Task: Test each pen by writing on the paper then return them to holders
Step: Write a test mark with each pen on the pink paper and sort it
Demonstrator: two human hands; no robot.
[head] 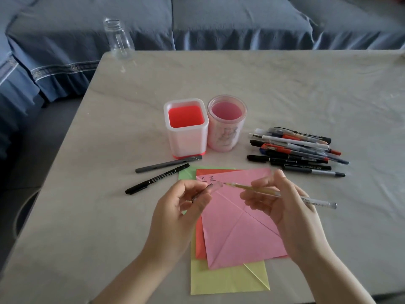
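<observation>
My right hand holds a clear-barrelled pen with yellowish ink, its bare tip pointing left. My left hand pinches the pen's clear cap, just off the tip. Both hover over a pink paper with two written marks at its top left, lying on red, green and yellow sheets. Behind stand a square white holder with a red inside and a round pink holder, both with no pens in them. A grey pen and a black pen lie left of the papers.
A pile of several pens lies to the right of the holders. A clear jar stands at the table's far left corner. The pale marble table has a blue-covered sofa behind it.
</observation>
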